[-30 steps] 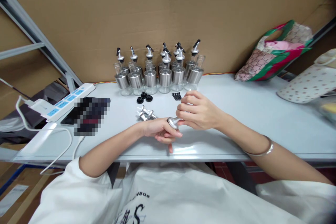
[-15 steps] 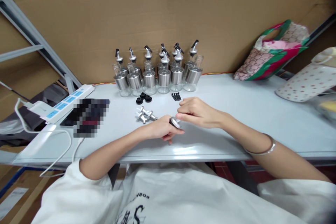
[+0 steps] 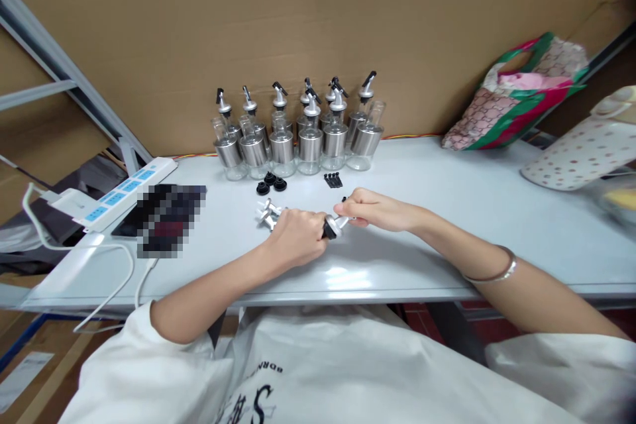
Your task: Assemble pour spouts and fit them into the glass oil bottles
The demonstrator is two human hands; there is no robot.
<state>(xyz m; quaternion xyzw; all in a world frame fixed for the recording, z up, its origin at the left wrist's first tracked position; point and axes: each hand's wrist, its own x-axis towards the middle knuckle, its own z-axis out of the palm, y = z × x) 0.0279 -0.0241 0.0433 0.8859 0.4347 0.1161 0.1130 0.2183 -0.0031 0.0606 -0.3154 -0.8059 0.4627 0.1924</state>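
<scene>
My left hand (image 3: 297, 238) is curled on the grey table (image 3: 447, 212), its fingers pinching the black base of a small silver pourer spout (image 3: 332, 226). My right hand (image 3: 375, 209) pinches the spout's metal tip from the right. Both hands meet over the table's middle. Just left of my left hand lie loose silver spouts (image 3: 267, 213). Two black stoppers (image 3: 271, 183) and a cluster of small black pins (image 3: 333, 179) lie farther back.
Several glass bottles with steel bands and pourer tops (image 3: 298, 136) stand in a row against the cardboard wall. A white power strip (image 3: 119, 193) and a phone (image 3: 163, 215) lie at the left. A colourful bag (image 3: 511, 96) and a dotted bag (image 3: 581, 152) sit at the right.
My left hand rolled palm-down and closed around the spout's base. My right hand dropped lower and shifted its pinch onto the spout's tip. The spout now points right.
</scene>
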